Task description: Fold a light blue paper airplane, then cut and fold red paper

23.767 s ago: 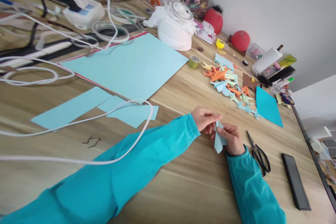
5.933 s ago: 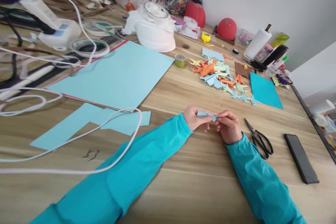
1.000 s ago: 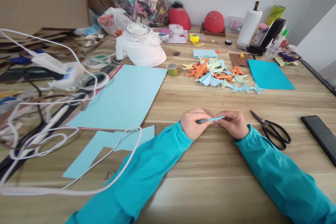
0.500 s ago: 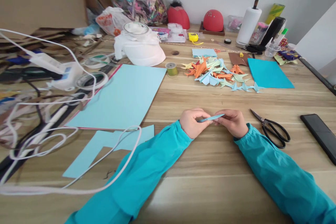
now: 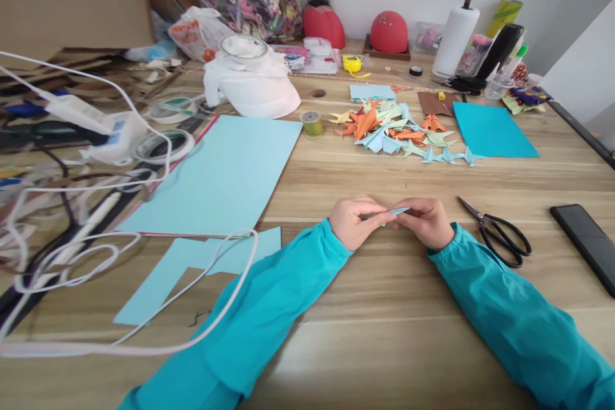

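Observation:
Between my two hands is a small piece of folded light-blue paper [image 5: 399,210], seen nearly edge-on and partly covered by fingers. My left hand [image 5: 356,221] pinches its left end, the thumb stretched along the near side. At the other end my right hand [image 5: 425,221] grips it between thumb and curled fingers. Both hands are just above the wooden table. Beyond them lies a heap of folded paper cranes [image 5: 384,128] in orange, pale green and light blue. Black-handled scissors [image 5: 500,230] rest to the right of my right hand.
A large light-blue sheet [image 5: 225,173] and paper offcuts [image 5: 158,285] lie left, a white cable [image 5: 240,295] looping over them. A thread spool [image 5: 312,123] stands near the cranes. At right are a turquoise paper stack [image 5: 494,130] and a phone [image 5: 586,246].
My left thumb has slid further along the folded paper toward my right hand, so less of the paper shows. The whole view has shifted slightly.

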Demonstrator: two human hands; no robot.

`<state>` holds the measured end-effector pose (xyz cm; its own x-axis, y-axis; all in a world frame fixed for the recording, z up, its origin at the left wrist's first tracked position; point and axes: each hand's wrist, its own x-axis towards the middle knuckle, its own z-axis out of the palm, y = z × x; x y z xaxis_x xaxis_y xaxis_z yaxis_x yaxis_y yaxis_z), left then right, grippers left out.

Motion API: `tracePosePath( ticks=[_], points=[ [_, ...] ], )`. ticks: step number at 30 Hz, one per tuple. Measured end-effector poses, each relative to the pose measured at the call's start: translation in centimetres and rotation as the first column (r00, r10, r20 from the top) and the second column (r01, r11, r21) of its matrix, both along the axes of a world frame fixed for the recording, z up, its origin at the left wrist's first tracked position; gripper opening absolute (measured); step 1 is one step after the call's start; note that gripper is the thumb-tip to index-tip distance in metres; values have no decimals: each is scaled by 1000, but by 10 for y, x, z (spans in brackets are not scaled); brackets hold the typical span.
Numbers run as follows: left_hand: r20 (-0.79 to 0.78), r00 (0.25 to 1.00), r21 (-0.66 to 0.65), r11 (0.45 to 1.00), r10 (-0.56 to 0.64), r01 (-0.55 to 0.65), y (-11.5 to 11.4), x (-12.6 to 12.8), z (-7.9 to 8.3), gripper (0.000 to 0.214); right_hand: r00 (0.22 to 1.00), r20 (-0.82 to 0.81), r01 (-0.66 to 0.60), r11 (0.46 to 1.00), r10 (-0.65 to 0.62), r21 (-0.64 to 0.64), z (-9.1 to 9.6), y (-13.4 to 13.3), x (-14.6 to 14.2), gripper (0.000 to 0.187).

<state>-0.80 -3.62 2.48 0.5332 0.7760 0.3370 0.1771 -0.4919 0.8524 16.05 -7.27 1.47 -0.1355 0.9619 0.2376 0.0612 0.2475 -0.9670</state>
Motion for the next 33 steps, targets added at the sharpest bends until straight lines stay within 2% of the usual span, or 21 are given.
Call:
tracePosePath(
  ticks=[4, 9, 11, 17, 25, 33],
  points=[
    [-26, 999, -16, 1000, 22, -23, -2, 0, 1, 13, 1000, 2, -24, 1000, 24, -18, 1, -1, 1, 18],
    [-73, 997, 68, 998, 4, 1, -1, -1, 1, 14, 999, -3, -35, 999, 35, -30, -1, -1, 0, 17],
    [-80, 997, 64, 998, 16, -11, -1, -1, 1, 15, 999, -32, -25, 999, 24, -28, -2, -1, -1, 15],
    [-72, 996, -162, 985, 54, -65, -1, -1, 6, 18, 982, -185, -37, 999, 32, -22, -3, 1, -1, 13],
    [15, 1000, -308, 951, -3, 8, -3, 0, 10, 17, 981, -189, -53, 997, 43, -47, -3, 0, -2, 13],
    [74, 997, -377, 926, 4, 24, -3, 2, 8, 16, 988, -138, -81, 995, 72, -58, 3, 0, -2, 17]
  ],
)
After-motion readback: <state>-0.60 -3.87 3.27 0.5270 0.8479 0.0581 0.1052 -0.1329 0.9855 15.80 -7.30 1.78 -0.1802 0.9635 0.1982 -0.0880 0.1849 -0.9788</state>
